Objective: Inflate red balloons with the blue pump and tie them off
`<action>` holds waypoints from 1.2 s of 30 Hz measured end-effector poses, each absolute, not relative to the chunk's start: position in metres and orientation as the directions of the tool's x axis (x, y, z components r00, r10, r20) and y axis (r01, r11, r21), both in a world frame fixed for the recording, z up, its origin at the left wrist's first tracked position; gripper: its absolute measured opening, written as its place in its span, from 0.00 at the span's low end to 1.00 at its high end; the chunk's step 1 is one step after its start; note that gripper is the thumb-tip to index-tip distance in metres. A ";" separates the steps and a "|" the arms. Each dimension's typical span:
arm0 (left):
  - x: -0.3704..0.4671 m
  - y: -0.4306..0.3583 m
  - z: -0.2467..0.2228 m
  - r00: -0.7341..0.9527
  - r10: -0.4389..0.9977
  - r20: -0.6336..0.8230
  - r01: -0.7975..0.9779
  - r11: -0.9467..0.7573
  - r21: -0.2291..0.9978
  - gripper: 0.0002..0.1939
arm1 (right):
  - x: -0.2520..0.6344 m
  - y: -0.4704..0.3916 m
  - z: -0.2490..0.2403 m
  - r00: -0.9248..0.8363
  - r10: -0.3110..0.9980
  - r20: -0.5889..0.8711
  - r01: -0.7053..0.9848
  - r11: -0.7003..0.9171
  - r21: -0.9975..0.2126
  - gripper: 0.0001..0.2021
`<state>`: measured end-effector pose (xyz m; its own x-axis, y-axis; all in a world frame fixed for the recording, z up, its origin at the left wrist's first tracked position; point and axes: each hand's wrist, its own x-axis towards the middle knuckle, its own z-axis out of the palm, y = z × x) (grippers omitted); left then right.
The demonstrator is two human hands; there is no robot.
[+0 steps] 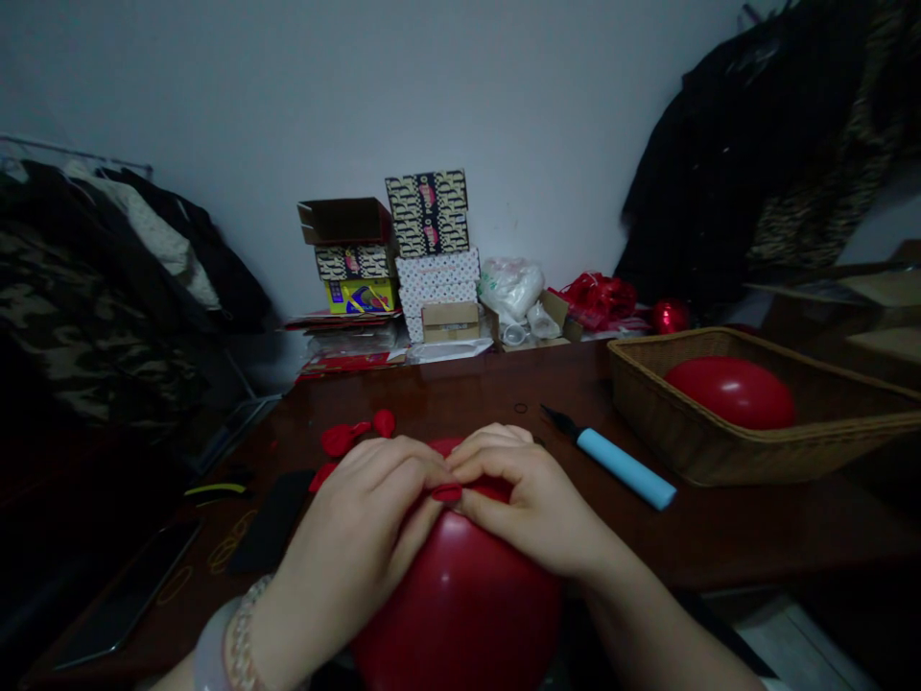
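While pinching the neck of a red balloon (460,614) with left hand (360,504) and right hand (536,499), worth watching for a leak: could come from one slack thumb on slick rubber. Could also split at the mouth (447,492) if stretched too hard, or burst if jabbed by a nail or by the beaded bracelet (245,638). Grasping with both hands, thumbs against fingers, at either side of the mouth; cannot tell how tightly. As for the balloon, found at the middle of the near edge of the table (453,389), partly under the hands, with support hidden from view. Looks plump, deep red, glossy, with a small highlight on top, shading darker toward the bottom. Noted toward the right edge: blue pump (625,467), near a wicker basket (748,463) holding a second red balloon (730,389). Noted left of middle: limp balloons (343,440).
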<state>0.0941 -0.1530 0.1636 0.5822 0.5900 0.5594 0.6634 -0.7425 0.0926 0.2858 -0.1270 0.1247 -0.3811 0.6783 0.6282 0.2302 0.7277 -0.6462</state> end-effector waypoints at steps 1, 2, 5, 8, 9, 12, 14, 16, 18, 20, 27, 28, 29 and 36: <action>0.093 -0.154 0.162 0.584 0.570 0.578 0.669 -0.741 0.055 0.07 | 0.285 -0.127 0.125 -0.376 0.681 0.628 0.240 0.727 -0.644 0.09; 0.092 -0.154 0.159 0.584 0.554 0.593 0.675 -0.737 0.024 0.07 | 0.285 -0.127 0.124 -0.371 0.683 0.629 0.250 0.726 -0.641 0.10; 0.089 -0.154 0.152 0.575 0.538 0.616 0.698 -0.716 -0.026 0.08 | 0.284 -0.127 0.123 -0.350 0.694 0.629 0.292 0.719 -0.631 0.10; 0.087 -0.152 0.146 0.548 0.556 0.625 0.717 -0.697 -0.009 0.08 | 0.282 -0.127 0.123 -0.338 0.700 0.629 0.316 0.714 -0.625 0.10; 0.087 -0.151 0.145 0.535 0.567 0.626 0.723 -0.691 0.008 0.08 | 0.282 -0.127 0.123 -0.339 0.701 0.628 0.316 0.713 -0.625 0.09; 0.087 -0.149 0.143 0.508 0.587 0.630 0.732 -0.680 0.043 0.08 | 0.280 -0.127 0.123 -0.324 0.723 0.610 0.327 0.690 -0.645 0.11; 0.086 -0.148 0.143 0.505 0.583 0.637 0.735 -0.677 0.037 0.08 | 0.278 -0.128 0.122 -0.294 0.753 0.589 0.342 0.658 -0.671 0.13; 0.084 -0.149 0.144 0.500 0.579 0.644 0.749 -0.663 0.015 0.07 | 0.277 -0.129 0.122 -0.276 0.768 0.578 0.349 0.641 -0.684 0.14; 0.082 -0.150 0.143 0.482 0.586 0.652 0.777 -0.630 -0.009 0.07 | 0.277 -0.129 0.122 -0.282 0.758 0.588 0.344 0.652 -0.675 0.14; 0.080 -0.151 0.143 0.463 0.597 0.655 0.804 -0.594 -0.028 0.07 | 0.277 -0.129 0.123 -0.307 0.738 0.601 0.340 0.675 -0.655 0.13; 0.067 -0.140 0.136 0.384 0.639 0.666 0.853 -0.522 0.009 0.06 | 0.274 -0.128 0.120 -0.450 0.708 0.544 0.418 0.706 -0.573 0.21; 0.063 -0.137 0.135 0.354 0.654 0.669 0.867 -0.498 0.028 0.07 | 0.274 -0.128 0.118 -0.472 0.706 0.528 0.429 0.707 -0.563 0.26; 0.059 -0.134 0.134 0.314 0.671 0.672 0.882 -0.468 0.055 0.07 | 0.274 -0.127 0.117 -0.487 0.708 0.512 0.439 0.705 -0.557 0.30; 0.017 -0.121 0.127 -0.109 0.693 0.712 0.907 -0.224 0.357 0.10 | 0.283 -0.115 0.104 -0.477 0.732 0.486 0.423 0.677 -0.603 0.50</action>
